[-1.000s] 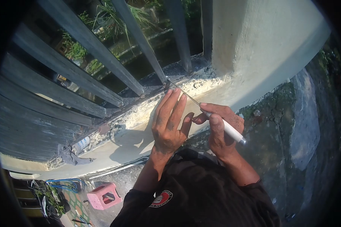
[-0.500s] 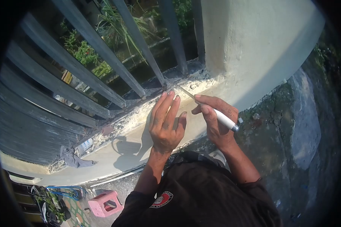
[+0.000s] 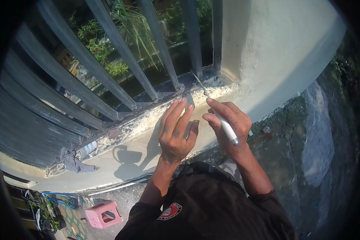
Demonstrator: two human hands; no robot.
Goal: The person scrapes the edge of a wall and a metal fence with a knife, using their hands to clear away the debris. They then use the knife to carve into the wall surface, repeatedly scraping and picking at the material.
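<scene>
My left hand (image 3: 175, 136) rests on the rough top edge of the low cream wall (image 3: 224, 120), fingers stretched out and slightly apart, with nothing held. Wrapped round the white handle of a slim tool (image 3: 228, 130) is my right hand (image 3: 233, 124). The tool has a silver end cap and a long thin metal shaft or blade; whether it is flat cannot be made out. Its tip reaches the base of a grey fence bar (image 3: 194, 44), where the bars meet the crumbly ledge (image 3: 148, 114). Dark smudges mark both hands.
A cream pillar (image 3: 264, 48) rises on the right. Along the ledge to the left are a white labelled can (image 3: 88, 149) and a grey rag (image 3: 74, 162). A pink stool (image 3: 104, 215) stands below, near a blue hose (image 3: 62, 199). Plants grow behind the bars.
My right hand has turned the tool more upright, and its tip has moved up and right along the bar bases. My left hand stays nearly in place. The view has shifted slightly.
</scene>
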